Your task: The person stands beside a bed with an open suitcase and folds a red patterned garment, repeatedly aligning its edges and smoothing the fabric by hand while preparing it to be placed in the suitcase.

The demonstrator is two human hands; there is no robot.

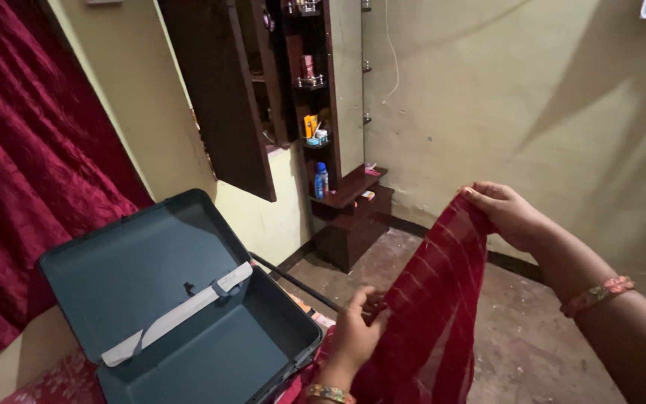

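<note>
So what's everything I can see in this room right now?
cloth: one, red with thin stripes, held up between both hands
suitcase: one, dark teal, open, lower left
curtain: one, deep red, left
wall shelf unit: one, dark brown, holding small bottles and boxes
blue bottle: one, on a shelf
floor: grey, bare concrete
left hand: gripping the cloth's lower part, bangle at wrist
right hand: pinching the cloth's top, bangle at wrist

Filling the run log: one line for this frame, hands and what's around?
left hand: grips red cloth low | right hand: holds its top edge up | suitcase: open, beside left hand | dark shelf: on wall behind
</note>
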